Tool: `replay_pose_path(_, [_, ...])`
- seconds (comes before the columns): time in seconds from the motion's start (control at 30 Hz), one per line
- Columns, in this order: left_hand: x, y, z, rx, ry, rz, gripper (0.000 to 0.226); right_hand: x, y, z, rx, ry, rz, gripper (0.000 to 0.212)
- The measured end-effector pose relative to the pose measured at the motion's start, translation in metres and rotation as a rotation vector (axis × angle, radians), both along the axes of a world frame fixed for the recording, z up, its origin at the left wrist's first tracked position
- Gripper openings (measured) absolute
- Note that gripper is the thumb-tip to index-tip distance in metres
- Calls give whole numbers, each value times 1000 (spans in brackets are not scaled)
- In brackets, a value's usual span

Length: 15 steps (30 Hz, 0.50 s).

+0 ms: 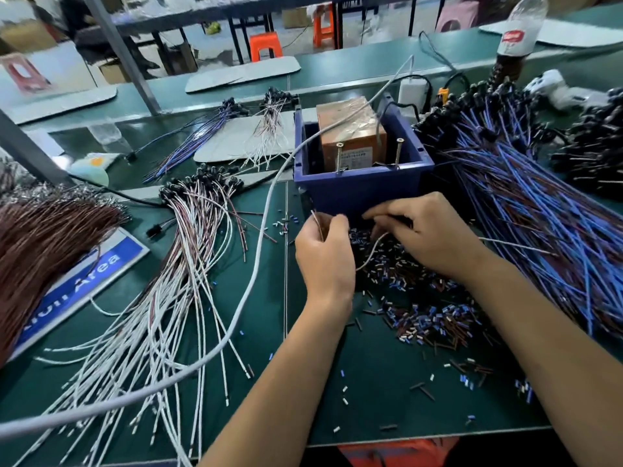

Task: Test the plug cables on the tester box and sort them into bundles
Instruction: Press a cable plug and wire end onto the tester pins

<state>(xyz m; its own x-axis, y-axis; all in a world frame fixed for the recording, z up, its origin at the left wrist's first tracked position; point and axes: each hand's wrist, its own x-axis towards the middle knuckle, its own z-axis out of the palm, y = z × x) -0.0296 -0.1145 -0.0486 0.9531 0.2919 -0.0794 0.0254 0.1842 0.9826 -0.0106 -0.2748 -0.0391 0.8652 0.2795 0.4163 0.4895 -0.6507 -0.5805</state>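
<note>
Item: one plug cable [371, 249], white and thin, held across the front of the tester box [362, 183] on the green bench [371, 382].

Left hand [325, 254]: fingers curled, pinching the bared wire end upright just before the box's front wall.

Right hand [428, 234]: fingers curled over the cable's other end, low against the box; the plug itself is hidden under the fingers, so whether it is seated cannot be told.

Tester box: blue bin holding a taped brown unit [350, 129], with two upright screws [339, 156] at its front rim, apparently the contacts.

Sorted stock: white-wired bundle [188, 264] to the left; blue-wired pile [526, 210] to the right, well apart.

Loose matter: cut insulation scraps [424, 315] strewn under and before the hands.

Handling note: the step appears to be presenting both ends to the tester. It would go best with the bare end held steady and straight, the slack kept clear of the grey lead [242, 291], and the cable then laid plug-to-plug with its matching bundle.
</note>
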Motion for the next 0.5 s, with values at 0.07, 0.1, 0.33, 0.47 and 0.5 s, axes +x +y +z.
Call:
replay_pose_path(0.07, [-3, 4, -2, -1, -42, -19, 30, -2, -2, -2, 98, 80, 37, 15])
replay_pose_path(0.1, [-4, 5, -3, -34, -49, -30, 33, -3, -3, -3, 145, 108, 46, 9])
replay_pose_path(0.33, [2, 13, -5, 544, -469, -32, 26, -3, 1, -4, 357, 157, 60, 17])
replay_pose_path(0.47, [17, 21, -4, 811, -632, -202, 21, -2, 1, -5, 473, 163, 18, 16])
replay_pose_path(0.5, [18, 23, -6, 829, -650, -260, 21, -3, 1, -4, 499, 165, 10, 18])
